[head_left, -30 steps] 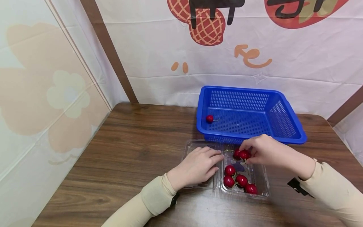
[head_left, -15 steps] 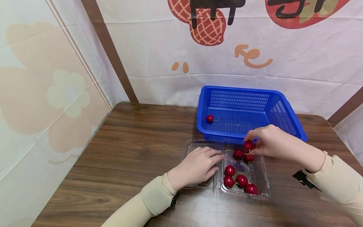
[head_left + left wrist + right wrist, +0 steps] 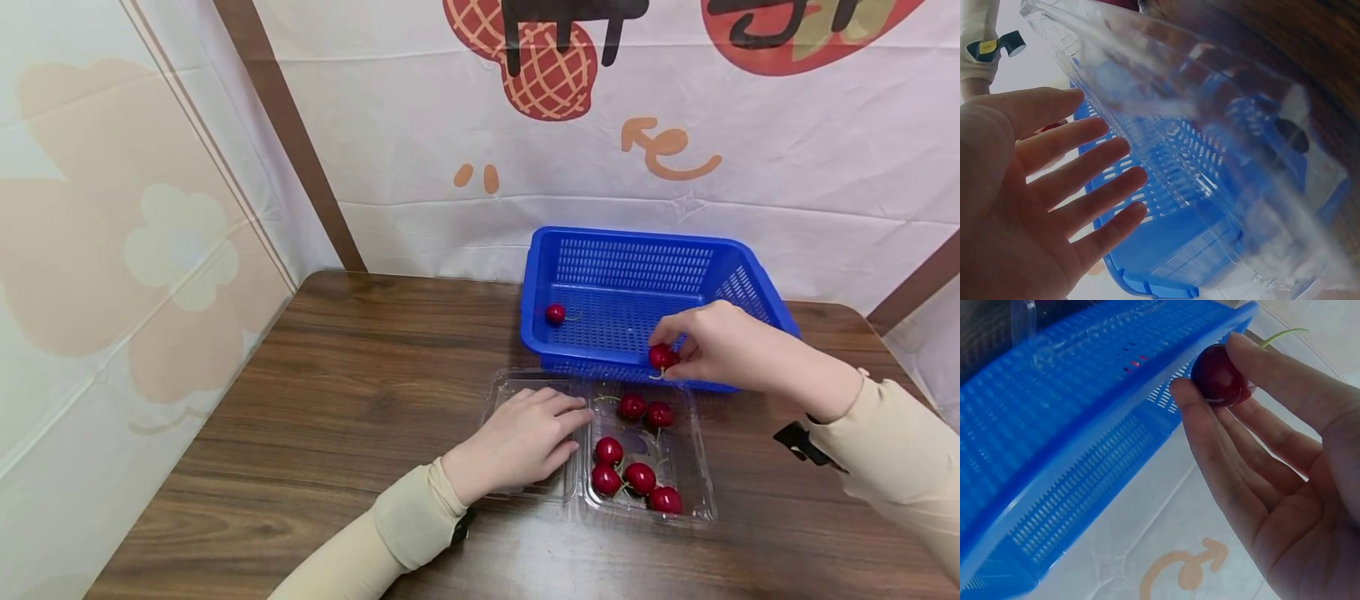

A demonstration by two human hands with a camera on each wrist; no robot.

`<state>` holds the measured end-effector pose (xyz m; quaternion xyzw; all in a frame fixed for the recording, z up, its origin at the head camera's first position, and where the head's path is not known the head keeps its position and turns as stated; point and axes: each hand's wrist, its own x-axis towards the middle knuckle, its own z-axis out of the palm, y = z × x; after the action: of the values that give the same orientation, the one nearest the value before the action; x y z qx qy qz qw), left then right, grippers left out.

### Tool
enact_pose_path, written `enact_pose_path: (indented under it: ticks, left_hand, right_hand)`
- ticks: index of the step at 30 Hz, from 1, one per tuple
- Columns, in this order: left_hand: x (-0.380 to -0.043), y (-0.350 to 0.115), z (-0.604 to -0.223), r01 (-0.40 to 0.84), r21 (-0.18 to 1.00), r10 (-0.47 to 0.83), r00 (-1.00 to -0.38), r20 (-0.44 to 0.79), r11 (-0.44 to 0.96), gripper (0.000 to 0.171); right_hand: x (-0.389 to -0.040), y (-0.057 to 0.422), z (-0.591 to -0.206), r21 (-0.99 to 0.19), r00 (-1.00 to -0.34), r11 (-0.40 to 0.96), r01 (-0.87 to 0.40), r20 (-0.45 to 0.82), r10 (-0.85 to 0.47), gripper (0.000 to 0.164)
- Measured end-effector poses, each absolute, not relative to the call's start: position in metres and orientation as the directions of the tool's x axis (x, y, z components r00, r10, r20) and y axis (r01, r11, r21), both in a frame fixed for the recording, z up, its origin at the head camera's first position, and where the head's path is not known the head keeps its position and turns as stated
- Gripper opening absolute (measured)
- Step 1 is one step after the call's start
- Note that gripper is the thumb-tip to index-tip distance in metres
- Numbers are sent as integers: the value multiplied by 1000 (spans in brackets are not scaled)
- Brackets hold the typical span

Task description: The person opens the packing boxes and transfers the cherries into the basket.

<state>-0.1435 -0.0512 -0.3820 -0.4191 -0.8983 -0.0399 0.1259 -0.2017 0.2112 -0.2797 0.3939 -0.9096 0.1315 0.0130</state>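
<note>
My right hand (image 3: 720,346) pinches a dark red cherry (image 3: 1219,375) between thumb and fingers, its green stem (image 3: 1285,334) sticking out past the thumb. In the head view this hand is over the near rim of the blue basket (image 3: 534,333). One cherry (image 3: 555,314) lies at the left inside the basket. Fingers spread and nearly straight, my left hand (image 3: 521,440) rests on the lid half of a clear plastic clamshell box (image 3: 701,475). Several cherries (image 3: 640,478) with stems lie in the box's right half.
The basket stands at the back of the brown wooden table (image 3: 337,400), just behind the clamshell box. Behind the table hangs a printed white cloth (image 3: 405,117). Another pale cloth (image 3: 150,275) closes off the left side.
My right hand has lifted one cherry out of the clamshell box and carried it up and back to the basket's rim. My left hand has stayed in place.
</note>
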Motion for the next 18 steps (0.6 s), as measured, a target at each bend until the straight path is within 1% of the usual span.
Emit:
enact_pose_path:
  ticks: [10,18]
  left_hand:
    - [-144,-51,-383,767,-28,743,-612,270,641,37]
    - [-144,-52,-383,764,-24,741,-617,265,645,37]
  right_hand:
    - [-221,206,-269,-239,-736,704,-669,81,-672,27]
    - [-239,204,-268,-261,-740,705,-659,59,-670,28]
